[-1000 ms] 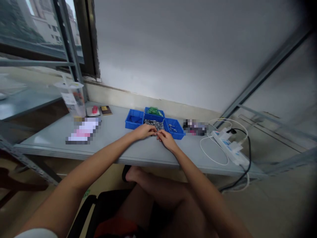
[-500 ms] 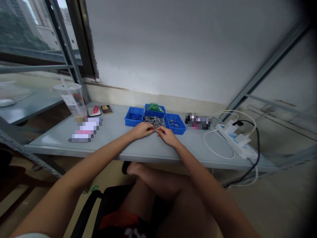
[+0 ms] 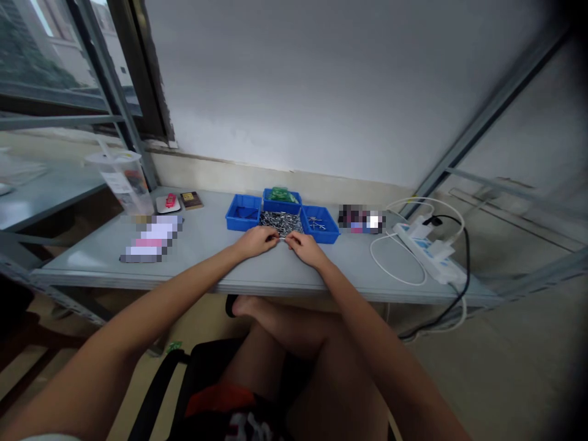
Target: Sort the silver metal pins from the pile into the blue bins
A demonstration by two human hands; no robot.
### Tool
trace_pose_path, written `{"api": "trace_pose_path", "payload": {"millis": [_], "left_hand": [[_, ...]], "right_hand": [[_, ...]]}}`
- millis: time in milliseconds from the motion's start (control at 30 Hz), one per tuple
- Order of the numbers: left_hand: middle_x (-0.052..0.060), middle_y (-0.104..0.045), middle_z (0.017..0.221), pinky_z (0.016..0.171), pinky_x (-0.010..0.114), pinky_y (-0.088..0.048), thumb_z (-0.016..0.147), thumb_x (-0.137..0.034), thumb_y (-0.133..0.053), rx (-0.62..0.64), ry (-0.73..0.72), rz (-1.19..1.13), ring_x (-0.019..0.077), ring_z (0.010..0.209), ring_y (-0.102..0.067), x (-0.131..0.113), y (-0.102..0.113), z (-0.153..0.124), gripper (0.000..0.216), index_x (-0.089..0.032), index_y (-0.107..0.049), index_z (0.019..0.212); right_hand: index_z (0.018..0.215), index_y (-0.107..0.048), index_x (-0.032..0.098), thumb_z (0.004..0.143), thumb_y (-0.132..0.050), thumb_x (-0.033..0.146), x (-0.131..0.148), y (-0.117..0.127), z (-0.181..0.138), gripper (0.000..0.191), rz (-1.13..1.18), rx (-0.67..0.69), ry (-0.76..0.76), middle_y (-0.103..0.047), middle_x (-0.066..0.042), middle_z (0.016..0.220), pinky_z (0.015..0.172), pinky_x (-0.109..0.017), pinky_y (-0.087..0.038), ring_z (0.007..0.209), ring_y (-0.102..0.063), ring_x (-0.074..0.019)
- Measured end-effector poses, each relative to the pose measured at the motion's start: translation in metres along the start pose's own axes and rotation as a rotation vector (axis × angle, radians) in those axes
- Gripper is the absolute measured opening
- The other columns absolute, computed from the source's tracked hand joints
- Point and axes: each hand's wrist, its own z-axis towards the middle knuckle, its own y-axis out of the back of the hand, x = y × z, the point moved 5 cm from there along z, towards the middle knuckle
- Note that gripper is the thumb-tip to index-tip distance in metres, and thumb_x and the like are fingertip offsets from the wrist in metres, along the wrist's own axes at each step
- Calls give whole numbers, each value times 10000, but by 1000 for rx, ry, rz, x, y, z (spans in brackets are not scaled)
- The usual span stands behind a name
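My left hand (image 3: 258,241) and my right hand (image 3: 305,247) are close together at the front of a heap of small silvery metal pieces (image 3: 282,220). Their fingertips pinch the two ends of a thin, shiny metal piece (image 3: 282,238), too small to name exactly. Around the heap stand blue plastic bins: the left bin (image 3: 236,225) has a few dark thin items inside, the back bin (image 3: 285,206) contains green packets (image 3: 281,195), and the right bin (image 3: 329,236) holds several thin metal pins (image 3: 316,223).
A lidded drink cup (image 3: 124,180), a blurred phone (image 3: 151,239), a white dish (image 3: 166,207) with a red item and a small box (image 3: 191,200) sit on the left. To the right are a blurred dark object (image 3: 361,219), a power strip (image 3: 429,254) and looping cables.
My fingertips have drawn slightly apart, showing more of the thin metal piece between them. The whole view has shifted slightly.
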Motion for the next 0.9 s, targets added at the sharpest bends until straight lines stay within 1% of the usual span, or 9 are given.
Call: {"api": "trace_pose_path", "payload": {"millis": [100,233,333,400,467,633,800,900], "left_hand": [[24,-661,806,641,236,-397,826,-265,-474,7,6,-5,155,726,-584,-3,1,1,181,-178,-632,839],[38,-665,808,685,242,-407,821,-247,-479,13,-4,-23,166,756,-588,-9,5,-5,183,-166,-642,839],[39,-668,822,707,233,-412,830,-238,-475,33,-21,-89,159,774,-589,-12,6,-15,192,-163,-650,861],[39,-667,821,682,223,-414,834,-249,-480,49,13,-139,150,751,-590,-10,6,-20,199,-159,-652,873],[34,-671,816,670,218,-412,834,-244,-481,48,46,-171,146,746,-594,-8,5,-21,196,-155,-654,865],[23,-685,833,680,221,-412,825,-281,-510,30,90,-244,145,758,-600,-4,3,-19,198,-161,-663,866],[12,-673,721,635,230,-412,793,-391,-559,-46,207,-313,141,678,-580,5,9,-19,271,-143,-668,783],[18,-681,753,659,233,-430,779,-377,-578,-70,213,-394,145,706,-586,7,13,-19,259,-139,-677,799]], "right_hand": [[772,-583,187,857,-452,302,2,1,0,194,-25,-18,6,-605,7,664,631,-233,-374,636,-534,-131],[815,-601,192,857,-461,285,8,0,-3,174,-101,-33,43,-643,-17,759,644,-243,-371,676,-548,-140],[840,-617,201,857,-467,280,12,-4,-6,170,-164,19,85,-642,-13,744,638,-247,-367,672,-548,-145],[837,-621,205,858,-469,279,14,-6,-8,170,-165,65,106,-639,-8,739,634,-244,-367,666,-545,-141],[836,-622,205,863,-463,279,15,-7,-8,178,-165,77,110,-639,-10,748,640,-245,-368,674,-547,-141],[845,-608,203,883,-442,288,18,-5,-10,191,-194,66,115,-644,-23,791,675,-253,-370,734,-560,-155],[875,-570,196,924,-362,300,21,-3,-11,237,-281,28,140,-634,-41,825,689,-263,-362,770,-559,-165],[900,-562,199,931,-346,298,22,-3,-11,239,-302,14,146,-632,-47,838,705,-269,-365,782,-557,-167]]}}
